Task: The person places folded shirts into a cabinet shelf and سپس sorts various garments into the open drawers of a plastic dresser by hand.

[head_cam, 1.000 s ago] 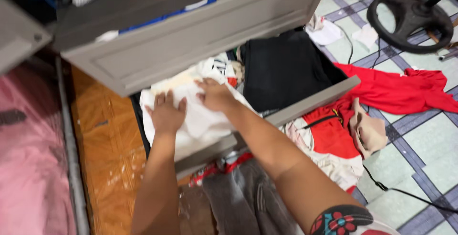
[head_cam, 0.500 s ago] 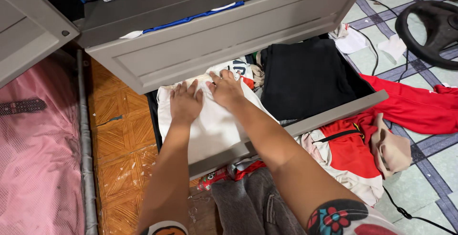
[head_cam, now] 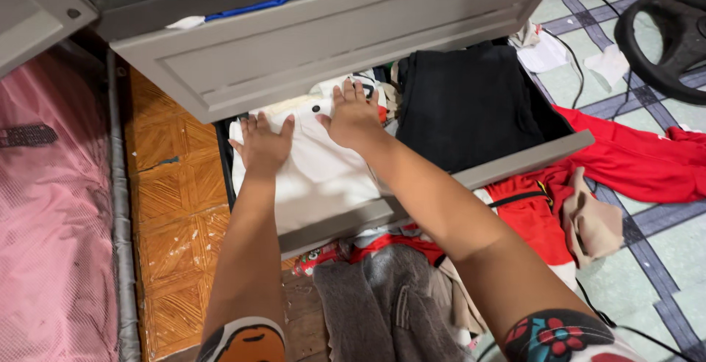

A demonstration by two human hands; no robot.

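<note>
Hands slid deeper: left hand [head_cam: 263, 145], right hand [head_cam: 353, 118] flat on white shirt [head_cam: 316, 178].

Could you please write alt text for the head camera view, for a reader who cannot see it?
Both hands press flat on a folded white garment in an open grey drawer, the left hand beside the right hand. A folded black garment lies to the right in the same drawer; red clothes and grey clothes lie on the floor.
</note>
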